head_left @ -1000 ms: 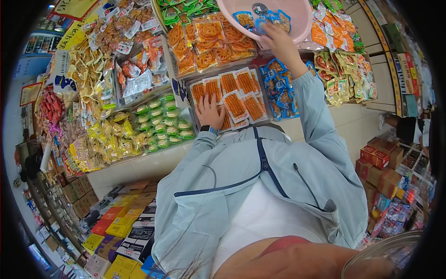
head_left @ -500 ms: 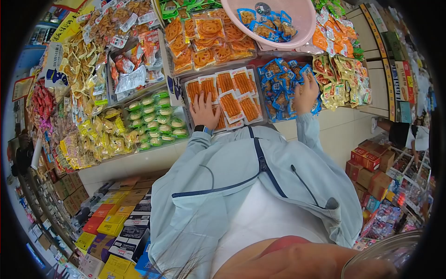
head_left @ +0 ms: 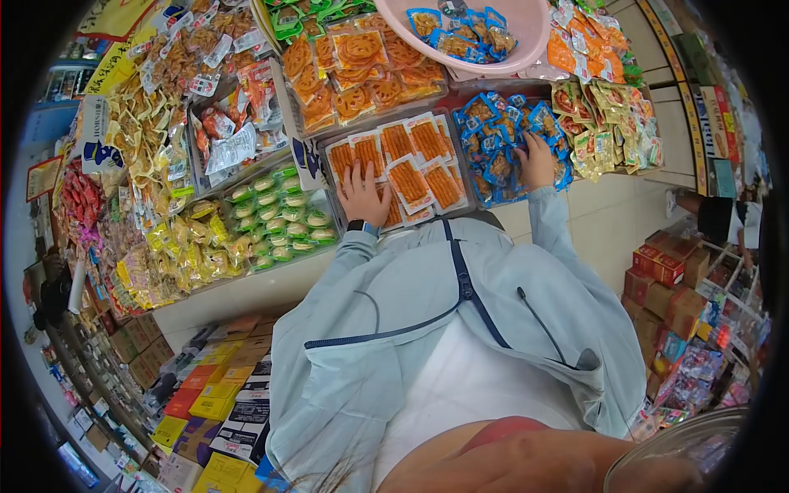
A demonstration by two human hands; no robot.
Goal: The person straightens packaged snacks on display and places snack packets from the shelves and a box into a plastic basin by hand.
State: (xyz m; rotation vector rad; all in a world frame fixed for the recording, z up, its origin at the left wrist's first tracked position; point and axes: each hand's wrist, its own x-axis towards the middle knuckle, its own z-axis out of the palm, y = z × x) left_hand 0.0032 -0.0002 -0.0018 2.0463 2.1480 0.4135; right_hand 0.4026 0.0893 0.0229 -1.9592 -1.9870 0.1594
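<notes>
My left hand (head_left: 363,197) lies with its fingers spread on flat clear packets of orange-brown snack strips (head_left: 408,182) in a tray. A dark watch is on that wrist. To the right, my right hand (head_left: 537,162) reaches down onto small blue snack packets (head_left: 497,168) in the neighbouring tray. Its fingers are bent and the thumb stands apart from them; no packet shows clearly gripped. A pink plastic basin (head_left: 530,57), with more blue packets (head_left: 464,37) inside, sits beyond that tray.
Packets of orange lotus-like slices (head_left: 362,49) lie behind the strips. Green-and-white packets (head_left: 279,214) fill the tray on the left; yellowish packets (head_left: 604,127) lie at the right. Stacked cartons (head_left: 218,398) stand below left, red boxes (head_left: 657,263) at right. Another person (head_left: 723,218) is at the far right.
My right hand has moved slightly lower over the blue packets, and its fingers have shifted off the packet they were touching. My left hand stays on the strip packets. The view has shifted slightly.
</notes>
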